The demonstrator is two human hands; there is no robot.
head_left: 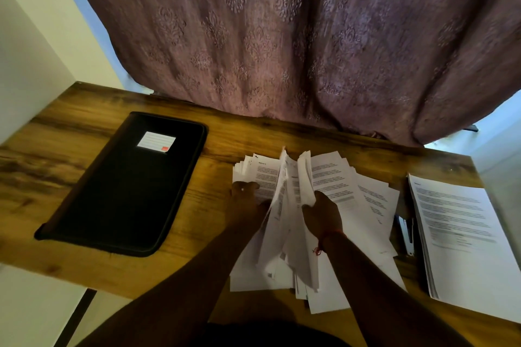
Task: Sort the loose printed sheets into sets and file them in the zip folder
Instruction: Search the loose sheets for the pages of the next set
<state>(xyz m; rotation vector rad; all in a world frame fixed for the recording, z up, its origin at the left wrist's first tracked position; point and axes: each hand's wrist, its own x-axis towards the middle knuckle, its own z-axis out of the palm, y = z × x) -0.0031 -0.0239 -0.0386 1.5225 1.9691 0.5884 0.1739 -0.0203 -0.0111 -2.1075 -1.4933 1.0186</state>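
Loose sheets (332, 194) heaped at desk (84, 132) centre, between zip folder (127, 186), shut, and squared stack (462, 234). Bundle pinched by right hand (321, 214); pile pressed by left hand (248, 197), fingers partly hidden. Paper judged light, floppy, slippery; best gripped at edges.

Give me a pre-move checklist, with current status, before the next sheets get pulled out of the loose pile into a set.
1. Left hand on the loose sheets, steadying them: ok.
2. Right hand holds a lifted bunch of sheets: ok.
3. Lifted bunch belongs to one set: cannot tell, print too blurred.
4. Neat stack at the table's right end, apart from the loose sheets: ok.
5. Zip folder open to take sets: not ok, it lies closed on the left.
6. Stapler reachable: ok, beside the neat stack, partly under loose sheets.
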